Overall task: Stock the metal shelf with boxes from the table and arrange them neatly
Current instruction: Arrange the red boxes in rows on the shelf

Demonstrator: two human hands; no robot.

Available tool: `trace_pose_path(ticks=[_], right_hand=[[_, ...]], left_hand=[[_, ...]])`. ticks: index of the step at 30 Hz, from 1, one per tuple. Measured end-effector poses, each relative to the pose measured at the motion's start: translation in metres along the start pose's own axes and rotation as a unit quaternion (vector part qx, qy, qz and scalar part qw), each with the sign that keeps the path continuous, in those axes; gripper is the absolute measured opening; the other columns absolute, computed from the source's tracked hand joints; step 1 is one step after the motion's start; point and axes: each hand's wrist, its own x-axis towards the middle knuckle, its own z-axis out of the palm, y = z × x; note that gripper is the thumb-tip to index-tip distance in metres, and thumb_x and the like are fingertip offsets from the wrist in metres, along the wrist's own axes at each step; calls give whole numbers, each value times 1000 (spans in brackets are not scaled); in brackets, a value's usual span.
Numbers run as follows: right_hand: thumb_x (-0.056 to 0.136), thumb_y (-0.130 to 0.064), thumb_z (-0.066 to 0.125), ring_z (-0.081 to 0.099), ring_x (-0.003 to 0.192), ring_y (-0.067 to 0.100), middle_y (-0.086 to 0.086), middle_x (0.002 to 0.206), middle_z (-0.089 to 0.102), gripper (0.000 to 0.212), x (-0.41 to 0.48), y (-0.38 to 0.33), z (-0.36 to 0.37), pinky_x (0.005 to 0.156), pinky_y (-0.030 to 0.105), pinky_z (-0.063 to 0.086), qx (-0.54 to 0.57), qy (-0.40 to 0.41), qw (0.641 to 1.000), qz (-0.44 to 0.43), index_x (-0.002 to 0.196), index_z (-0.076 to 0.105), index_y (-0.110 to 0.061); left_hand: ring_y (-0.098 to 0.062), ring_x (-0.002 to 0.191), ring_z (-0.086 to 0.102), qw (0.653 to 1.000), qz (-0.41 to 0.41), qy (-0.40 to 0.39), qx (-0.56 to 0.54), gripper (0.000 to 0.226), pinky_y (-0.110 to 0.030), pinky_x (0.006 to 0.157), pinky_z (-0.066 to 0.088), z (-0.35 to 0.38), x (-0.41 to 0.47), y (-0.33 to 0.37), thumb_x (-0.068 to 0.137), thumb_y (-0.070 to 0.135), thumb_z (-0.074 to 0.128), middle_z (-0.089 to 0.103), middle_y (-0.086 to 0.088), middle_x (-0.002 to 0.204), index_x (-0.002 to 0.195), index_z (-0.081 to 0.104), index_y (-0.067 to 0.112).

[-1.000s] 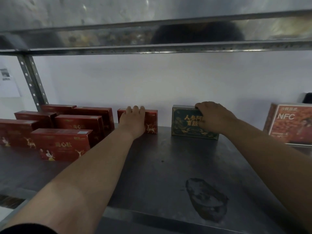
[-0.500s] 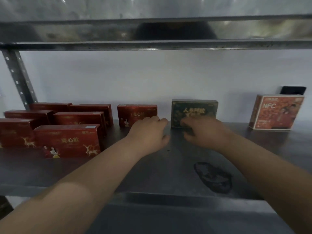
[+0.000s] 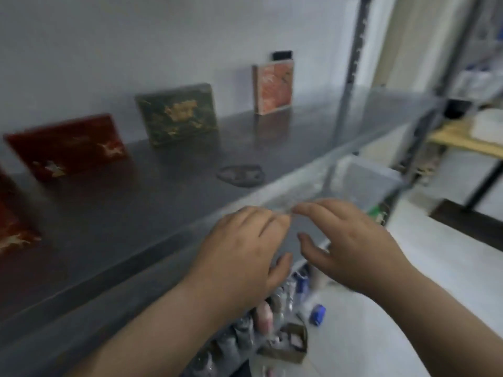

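The view is blurred and tilted. On the metal shelf a red box stands at the back left, a dark green box beside it, and an orange box farther right. Part of another red box shows at the left edge. My left hand and my right hand hover side by side at the shelf's front edge, away from the boxes. Both hold nothing, with fingers loosely apart.
A dark stain marks the shelf surface. A perforated upright post stands at the shelf's right end. Bottles and small items crowd the level below. Another rack with a yellowish board stands to the right over a white floor.
Both hands have drawn back from the red and green boxes to the shelf's front edge. The camera has swung right and tilted, bringing the shelf's right end and the floor into view.
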Motion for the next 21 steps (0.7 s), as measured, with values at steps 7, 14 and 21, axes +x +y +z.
trace_pose_path(ticks=[7, 14, 21], right_hand=[[84, -38, 62, 64, 104, 17, -8, 110, 68, 35, -191, 24, -9, 78, 29, 54, -24, -162, 952, 260, 118, 66, -28], [97, -45, 44, 49, 125, 12, -12, 131, 57, 42, -342, 44, -43, 90, 30, 48, -25, -254, 850, 460, 137, 48, -33], [97, -43, 43, 56, 109, 19, -4, 119, 61, 40, -450, 43, -81, 81, 37, 51, -36, -248, 764, 595, 134, 49, -28]], left_hand=[[-23, 99, 61, 976, 104, -157, -110, 46, -40, 80, 53, 111, -11, 97, 86, 44, 53, 64, 3, 109, 124, 61, 20], [-23, 110, 58, 925, 195, -307, -112, 58, -39, 89, 51, 200, -17, 221, 85, 52, 36, 61, 3, 122, 133, 54, 24], [-13, 128, 45, 849, 323, -386, -162, 50, -31, 100, 42, 249, -19, 335, 97, 48, 43, 48, 12, 141, 144, 41, 32]])
